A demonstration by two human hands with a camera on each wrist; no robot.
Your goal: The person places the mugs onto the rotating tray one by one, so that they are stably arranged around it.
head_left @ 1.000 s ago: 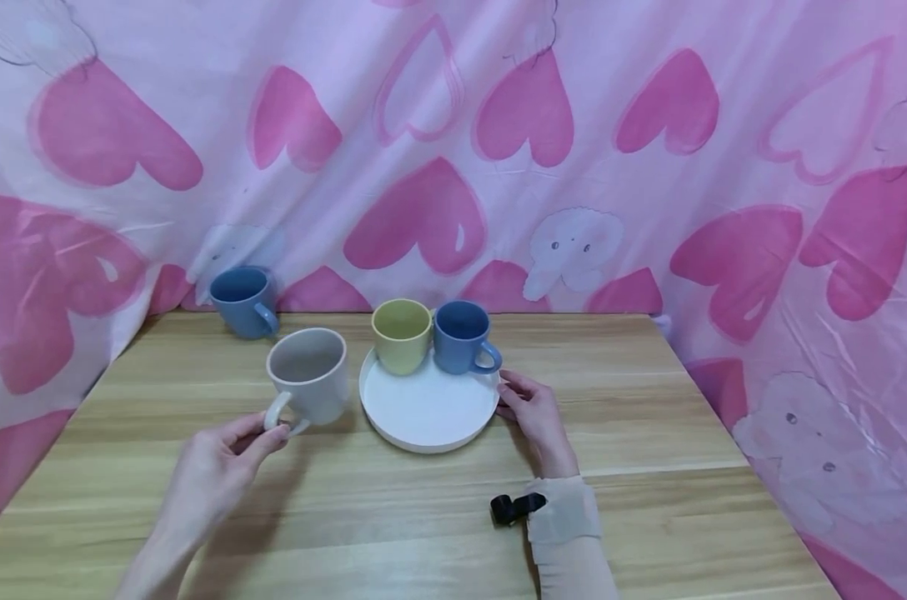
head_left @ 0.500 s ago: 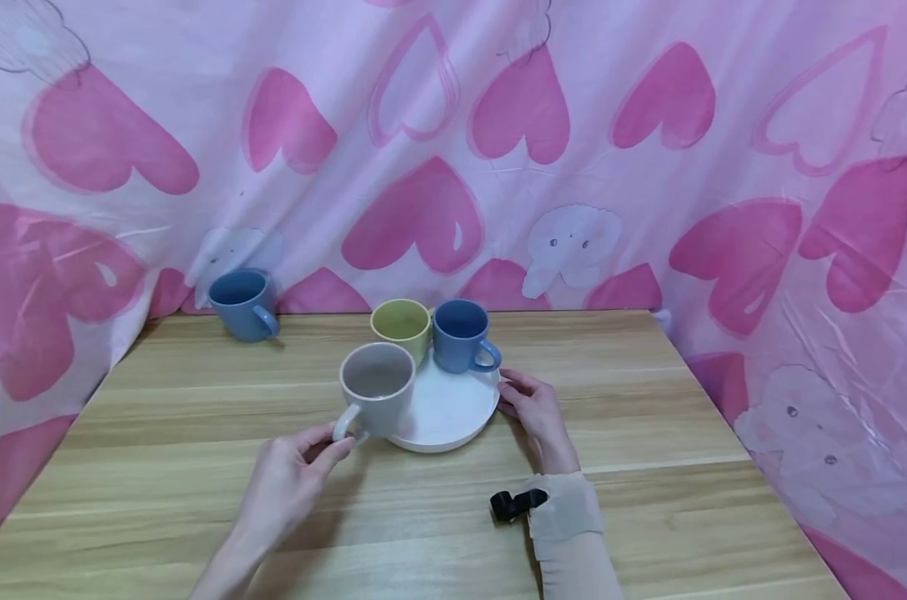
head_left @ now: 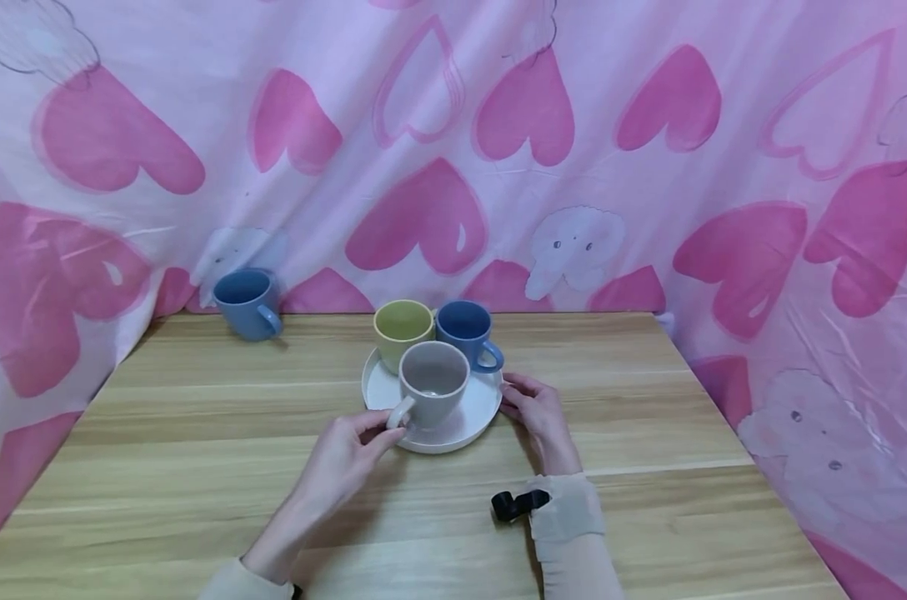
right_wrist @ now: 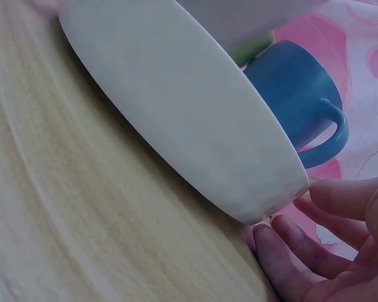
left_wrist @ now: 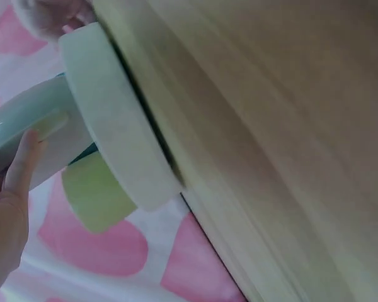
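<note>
My left hand (head_left: 337, 458) pinches the handle of a pale grey mug (head_left: 434, 408), held upright over the front part of a round white plate (head_left: 382, 392). In the left wrist view, its fingers lie along the mug's side, close to the plate's raised wall (left_wrist: 113, 119). My right hand (head_left: 539, 421) grips the plate's right edge; the right wrist view has the thumb at the rim and curled fingers low by the base. On the back of the plate, a yellow-green mug (head_left: 390, 350) and a blue mug (head_left: 457, 327) stand side by side, the blue one's handle facing right.
Another blue mug (head_left: 245, 315) stands at the table's back left corner. The wooden table (head_left: 671, 467) ends at a pink heart-patterned cloth (head_left: 416, 217) hanging behind and around it. A black wrist mount (head_left: 517, 505) sits on the right forearm.
My left hand has carried the grey mug rightward from beside the plate to over its front part. The right hand has stayed at the plate's edge.
</note>
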